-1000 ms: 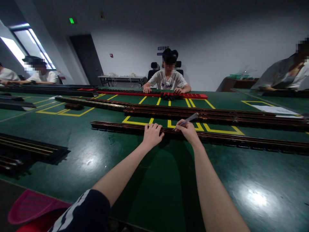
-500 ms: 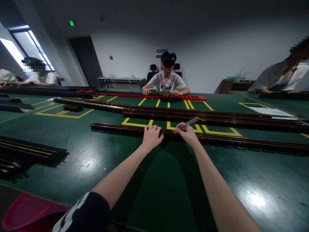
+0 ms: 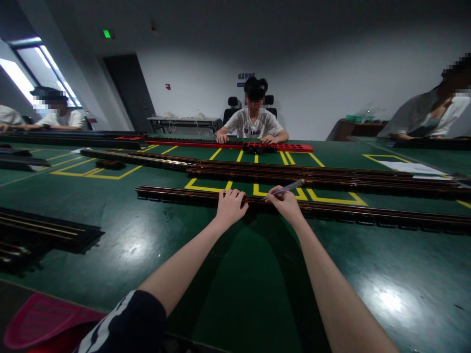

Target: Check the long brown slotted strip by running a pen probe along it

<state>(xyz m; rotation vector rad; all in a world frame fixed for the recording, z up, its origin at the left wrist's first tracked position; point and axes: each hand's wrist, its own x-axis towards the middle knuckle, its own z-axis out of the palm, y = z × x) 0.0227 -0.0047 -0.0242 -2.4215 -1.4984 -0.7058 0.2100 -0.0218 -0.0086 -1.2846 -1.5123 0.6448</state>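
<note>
A long, narrow dark strip (image 3: 176, 195) with reddish-brown glints lies across the green table in front of me. My left hand (image 3: 231, 208) bends over it, fingers on the far side and thumb towards the near side. To the right, my right hand (image 3: 285, 203) pinches a slim, pen-like tool (image 3: 292, 186) with a clear purplish body. This tool slants up to the right, and its thin tip points down at the strip between my hands. Whether the tip touches the strip I cannot tell.
More dark strips (image 3: 312, 175) lie just beyond, and others (image 3: 47, 230) at the left. Yellow tape (image 3: 338, 201) marks the green table (image 3: 239, 294). A person (image 3: 253, 122) opposite has both hands at a red strip (image 3: 294, 147). A magenta chair (image 3: 44, 318) stands lower left.
The view has shifted very slightly. Both hands keep their places at the strip, and the pen-like tool keeps nearly the same slant.
</note>
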